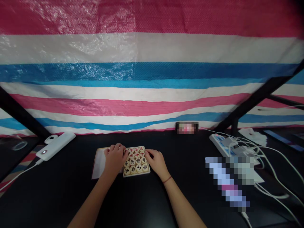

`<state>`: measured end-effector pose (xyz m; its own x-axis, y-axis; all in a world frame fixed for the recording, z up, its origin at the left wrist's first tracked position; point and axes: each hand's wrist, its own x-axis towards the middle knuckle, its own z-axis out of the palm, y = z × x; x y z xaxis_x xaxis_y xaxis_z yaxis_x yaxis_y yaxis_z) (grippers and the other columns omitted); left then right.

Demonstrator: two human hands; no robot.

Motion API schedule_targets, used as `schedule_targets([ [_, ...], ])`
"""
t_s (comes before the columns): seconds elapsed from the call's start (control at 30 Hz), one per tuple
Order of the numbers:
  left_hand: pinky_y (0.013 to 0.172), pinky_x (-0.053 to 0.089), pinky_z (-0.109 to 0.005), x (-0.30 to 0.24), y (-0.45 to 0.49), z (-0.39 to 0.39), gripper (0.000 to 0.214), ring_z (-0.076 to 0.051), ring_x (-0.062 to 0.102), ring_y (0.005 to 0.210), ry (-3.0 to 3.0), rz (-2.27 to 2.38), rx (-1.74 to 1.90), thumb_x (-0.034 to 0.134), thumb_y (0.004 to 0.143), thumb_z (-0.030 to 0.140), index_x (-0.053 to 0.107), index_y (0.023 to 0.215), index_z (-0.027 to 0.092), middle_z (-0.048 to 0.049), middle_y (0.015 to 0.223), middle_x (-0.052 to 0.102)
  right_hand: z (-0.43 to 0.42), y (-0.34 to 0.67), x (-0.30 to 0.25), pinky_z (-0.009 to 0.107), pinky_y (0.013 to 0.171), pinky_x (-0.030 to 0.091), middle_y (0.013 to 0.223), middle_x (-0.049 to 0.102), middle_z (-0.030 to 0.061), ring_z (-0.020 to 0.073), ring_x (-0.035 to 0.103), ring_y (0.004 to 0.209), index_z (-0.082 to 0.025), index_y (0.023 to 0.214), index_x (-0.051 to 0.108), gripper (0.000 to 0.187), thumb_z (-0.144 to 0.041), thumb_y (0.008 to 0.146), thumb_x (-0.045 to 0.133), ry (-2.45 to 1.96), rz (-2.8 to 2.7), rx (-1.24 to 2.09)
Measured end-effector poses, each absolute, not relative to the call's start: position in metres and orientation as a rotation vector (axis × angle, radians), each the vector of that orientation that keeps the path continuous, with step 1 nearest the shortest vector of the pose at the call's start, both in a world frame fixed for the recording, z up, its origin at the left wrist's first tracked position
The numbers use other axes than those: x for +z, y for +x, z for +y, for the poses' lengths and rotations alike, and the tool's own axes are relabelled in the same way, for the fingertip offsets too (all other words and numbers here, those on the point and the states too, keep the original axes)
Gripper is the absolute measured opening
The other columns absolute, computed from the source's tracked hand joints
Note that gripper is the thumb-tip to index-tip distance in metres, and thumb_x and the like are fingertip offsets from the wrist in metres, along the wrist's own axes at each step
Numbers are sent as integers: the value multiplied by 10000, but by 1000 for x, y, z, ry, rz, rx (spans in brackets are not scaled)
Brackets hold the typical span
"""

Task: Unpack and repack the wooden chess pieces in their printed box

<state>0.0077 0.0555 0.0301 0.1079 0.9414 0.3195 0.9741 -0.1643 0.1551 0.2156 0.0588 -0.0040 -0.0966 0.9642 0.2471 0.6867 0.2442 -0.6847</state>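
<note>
A small tray (136,174) full of round wooden Chinese chess pieces (137,159) with red and black characters lies on the black table. My left hand (115,158) rests curled on the tray's left edge, fingertips touching the pieces at its upper left. My right hand (155,160) sits at the tray's right edge, fingers bent against its rim. Under my left hand a pale flat board or lid (99,163) lies beside the tray. A red string circles my right wrist.
A white power bank (56,145) with a cable lies at the left. A white power strip (222,142) with several tangled white cables sits at the right. A red, white and blue striped tarp (152,79) hangs behind the table. Black frame bars slant at both sides.
</note>
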Motion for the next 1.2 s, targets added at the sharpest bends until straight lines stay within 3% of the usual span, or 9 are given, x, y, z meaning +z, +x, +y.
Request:
schedule_targets([
  [0.5, 839, 296, -428, 32, 13, 51, 168, -259, 571, 938, -2310, -1955, -621, 491, 894, 238, 657, 872, 218, -68, 918, 710, 58, 211, -7, 287, 786, 417, 867, 731, 43, 192, 646, 821, -212, 913, 730, 298, -293, 907, 443, -1572, -1829, 489],
  [0.8, 858, 306, -449, 27, 17, 51, 226, -274, 588, 972, -2264, -1976, -586, 490, 890, 254, 677, 1008, 205, -102, 1006, 713, 57, 210, -6, 269, 774, 403, 867, 728, 31, 183, 638, 819, -214, 885, 722, 286, -278, 909, 444, -1547, -1809, 481],
  [0.93, 880, 307, -425, 29, 17, 51, 234, -229, 614, 908, -2293, -1981, -615, 464, 904, 237, 669, 1013, 213, -80, 973, 718, 55, 208, -6, 248, 714, 385, 772, 711, 19, 168, 620, 742, -210, 793, 706, 288, -268, 906, 448, -1558, -1790, 447],
  [1.2, 848, 310, -422, 30, 15, 50, 220, -254, 605, 968, -2286, -1949, -638, 474, 904, 236, 685, 966, 243, -75, 1007, 717, 52, 204, -5, 245, 675, 369, 696, 677, 18, 170, 602, 690, -206, 721, 671, 293, -268, 895, 444, -1578, -1754, 434],
])
